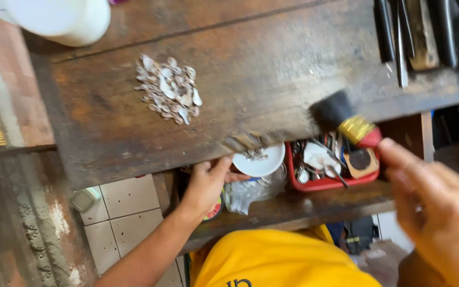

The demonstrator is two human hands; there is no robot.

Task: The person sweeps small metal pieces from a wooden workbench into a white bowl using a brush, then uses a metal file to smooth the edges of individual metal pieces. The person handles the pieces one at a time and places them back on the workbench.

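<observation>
While the left hand (206, 183) holds a small white bowl (261, 159) just under the near edge of the wooden workbench (272, 69), thumb on the rim and fingers curled beneath it, the right hand (436, 207) grips a paintbrush (346, 121) w/ black bristles, brass ferrule and red handle; fingers are pressed round the handle, index extended along it. Bristles touch the bench top at its near edge, right of the bowl. Small heap of shell fragments (247, 142), blurred, sits at the bench edge directly above the bowl; a few bits already lie inside the bowl. Larger pile of white/brown shell chips (169, 89) lies further back on the bench, left of centre, well apart from the brush. Far left: white plastic container (62, 18), partly cut off. Far right: row of dark-handled tools (421, 32) on the bench top. Below the bench, a lower shelf carries a red tray (325, 183) of mixed small items, just right of the bowl, and a crumpled clear plastic bag (251, 194) near the left hand. Tiled floor (123, 212) shows lower left; yellow shirt (277, 260) fills the near centre.
</observation>
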